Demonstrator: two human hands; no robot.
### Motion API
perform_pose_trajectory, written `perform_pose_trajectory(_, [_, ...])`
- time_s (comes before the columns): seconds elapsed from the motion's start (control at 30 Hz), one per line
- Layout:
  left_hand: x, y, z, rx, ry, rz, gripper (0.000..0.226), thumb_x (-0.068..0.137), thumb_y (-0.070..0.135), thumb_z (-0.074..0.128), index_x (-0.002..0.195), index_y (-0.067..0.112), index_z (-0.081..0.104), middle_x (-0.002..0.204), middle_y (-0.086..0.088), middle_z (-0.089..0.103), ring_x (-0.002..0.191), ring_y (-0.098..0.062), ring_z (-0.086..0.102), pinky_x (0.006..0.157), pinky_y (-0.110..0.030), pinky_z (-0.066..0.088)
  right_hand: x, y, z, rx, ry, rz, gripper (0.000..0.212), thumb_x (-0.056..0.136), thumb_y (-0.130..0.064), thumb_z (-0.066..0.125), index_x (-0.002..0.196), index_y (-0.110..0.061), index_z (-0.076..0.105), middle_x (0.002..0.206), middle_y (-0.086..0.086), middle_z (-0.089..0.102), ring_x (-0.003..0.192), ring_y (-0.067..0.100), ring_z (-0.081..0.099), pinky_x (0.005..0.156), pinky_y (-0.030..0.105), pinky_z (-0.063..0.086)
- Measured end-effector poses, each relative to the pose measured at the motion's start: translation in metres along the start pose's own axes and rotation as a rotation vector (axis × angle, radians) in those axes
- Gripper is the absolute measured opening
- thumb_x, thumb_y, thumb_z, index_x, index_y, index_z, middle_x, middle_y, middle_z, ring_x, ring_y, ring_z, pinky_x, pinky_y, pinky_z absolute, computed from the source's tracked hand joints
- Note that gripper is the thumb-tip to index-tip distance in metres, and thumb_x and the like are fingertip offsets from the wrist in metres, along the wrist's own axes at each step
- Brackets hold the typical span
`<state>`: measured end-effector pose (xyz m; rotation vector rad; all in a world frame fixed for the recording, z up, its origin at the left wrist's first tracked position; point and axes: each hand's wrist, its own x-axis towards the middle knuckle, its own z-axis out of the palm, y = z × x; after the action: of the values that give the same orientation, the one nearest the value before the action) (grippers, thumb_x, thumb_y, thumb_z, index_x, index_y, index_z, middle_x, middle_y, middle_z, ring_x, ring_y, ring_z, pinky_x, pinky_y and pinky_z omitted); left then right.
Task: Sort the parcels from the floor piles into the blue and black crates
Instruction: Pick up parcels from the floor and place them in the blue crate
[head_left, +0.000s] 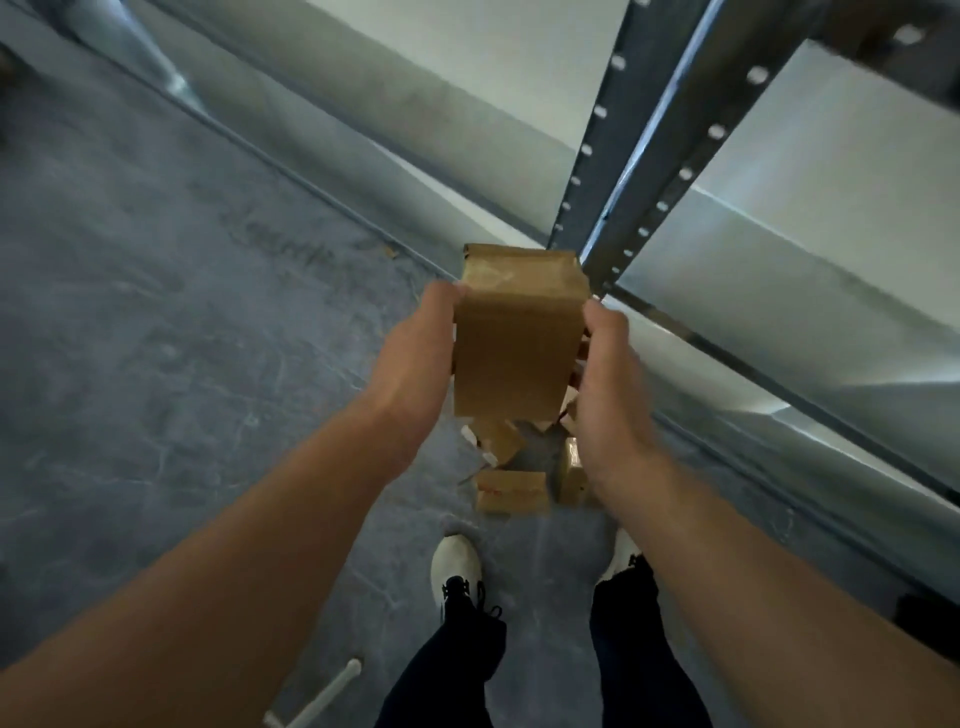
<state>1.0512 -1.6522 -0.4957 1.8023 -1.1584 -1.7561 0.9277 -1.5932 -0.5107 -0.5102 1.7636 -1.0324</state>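
Midair, parcel (514, 338) between left hand (410, 358), right hand (608, 384)

Nothing readable; the floor scrawl (291, 244) is perhaps writing.

Matt brown cardboard parcel (514, 338)
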Motion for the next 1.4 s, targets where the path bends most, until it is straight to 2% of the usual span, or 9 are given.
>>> perform_pose_trajectory(0.07, [-0.033, 0.038, -0.013, -0.045, -0.008, 0.056, 0.043, 0.102, 0.055, 0.036, 0.105, 0.027, 0.069, 0.098, 0.000, 0.068, 0.097, -0.020, 0.065, 0.094, -0.040, 0.046, -0.030, -0.038, -0.009, 0.029, 0.003, -0.043, 0.042, 0.096, -0.075, 0.033, 0.102, -0.045, 0.061, 0.122, -0.006, 0.067, 0.115, 0.013, 0.062, 0.106, 0.048, 0.050])
perform_pose_trajectory(0.2, [-0.099, 0.113, -0.038, -0.108, 0.022, 0.160, 0.057, 0.095, 0.061, 0.038, 0.104, 0.015, 0.070, 0.115, -0.006, 0.070, 0.106, -0.030, 0.068, 0.099, -0.045, 0.049, -0.088, -0.116, -0.033, 0.158, 0.031, -0.121, 0.030, 0.113, -0.049, 0.036, 0.100, -0.036, 0.059, 0.104, -0.013, 0.065, 0.101, 0.007, 0.063, 0.088, 0.033, 0.050])
perform_pose_trajectory(0.37, [-0.191, 0.187, -0.045, -0.159, 0.013, 0.290, 0.055, 0.089, 0.062, 0.041, 0.100, 0.017, 0.070, 0.105, -0.002, 0.072, 0.104, -0.033, 0.070, 0.100, -0.047, 0.049, -0.163, -0.194, -0.074, 0.234, 0.072, -0.285, 0.025, 0.115, -0.037, 0.036, 0.097, -0.035, 0.053, 0.100, -0.012, 0.061, 0.104, 0.018, 0.063, 0.095, 0.033, 0.051])
perform_pose_trajectory(0.57, [-0.319, 0.251, -0.022, -0.256, -0.065, 0.447, 0.067, 0.082, 0.062, 0.043, 0.123, 0.017, 0.069, 0.102, -0.004, 0.064, 0.095, -0.027, 0.066, 0.102, -0.043, 0.047, -0.264, -0.269, -0.142, 0.224, 0.050, -0.511, 0.026, 0.115, -0.039, 0.034, 0.101, -0.036, 0.055, 0.105, -0.008, 0.062, 0.103, 0.013, 0.061, 0.087, 0.028, 0.049])
perform_pose_trajectory(0.77, [-0.437, 0.291, 0.004, -0.397, -0.145, 0.630, 0.057, 0.087, 0.055, 0.047, 0.119, 0.014, 0.072, 0.102, -0.006, 0.067, 0.095, -0.028, 0.067, 0.109, -0.049, 0.047, -0.373, -0.318, -0.218, 0.202, 0.050, -0.723, 0.027, 0.100, -0.055, 0.037, 0.104, -0.037, 0.058, 0.109, -0.016, 0.064, 0.110, 0.003, 0.062, 0.096, 0.025, 0.046])
perform_pose_trajectory(0.9, [-0.499, 0.313, 0.017, -0.463, -0.189, 0.731, 0.045, 0.101, 0.042, 0.040, 0.113, 0.013, 0.072, 0.100, -0.010, 0.064, 0.085, -0.025, 0.066, 0.101, -0.045, 0.051, -0.430, -0.352, -0.257, 0.230, 0.106, -0.771, 0.032, 0.115, -0.035, 0.034, 0.098, -0.031, 0.061, 0.104, -0.011, 0.068, 0.103, 0.008, 0.064, 0.101, 0.032, 0.047])
perform_pose_trajectory(1.1, [-0.553, 0.343, 0.019, -0.514, -0.351, 0.887, 0.045, 0.089, 0.043, 0.053, 0.116, 0.013, 0.072, 0.100, -0.011, 0.064, 0.082, -0.023, 0.068, 0.092, -0.043, 0.058, -0.490, -0.400, -0.289, 0.259, 0.212, -0.776, 0.042, 0.111, -0.042, 0.035, 0.096, -0.018, 0.067, 0.094, -0.003, 0.075, 0.102, 0.020, 0.069, 0.102, 0.040, 0.052])
perform_pose_trajectory(1.27, [-0.570, 0.374, 0.016, -0.525, -0.489, 0.992, 0.032, 0.092, 0.037, 0.049, 0.100, 0.014, 0.071, 0.092, -0.009, 0.064, 0.081, -0.023, 0.067, 0.069, -0.032, 0.055, -0.521, -0.423, -0.294, 0.241, 0.331, -0.757, 0.042, 0.112, -0.043, 0.036, 0.106, -0.014, 0.066, 0.112, 0.003, 0.074, 0.114, 0.024, 0.068, 0.109, 0.042, 0.051])
perform_pose_trajectory(1.4, [-0.576, 0.396, 0.016, -0.520, -0.619, 1.000, 0.037, 0.071, 0.039, 0.063, 0.095, 0.010, 0.065, 0.096, -0.012, 0.059, 0.094, -0.026, 0.065, 0.095, -0.040, 0.053, -0.540, -0.433, -0.292, 0.307, 0.407, -0.767, 0.041, 0.111, -0.045, 0.038, 0.121, -0.021, 0.070, 0.118, 0.002, 0.076, 0.115, 0.021, 0.068, 0.115, 0.045, 0.050])
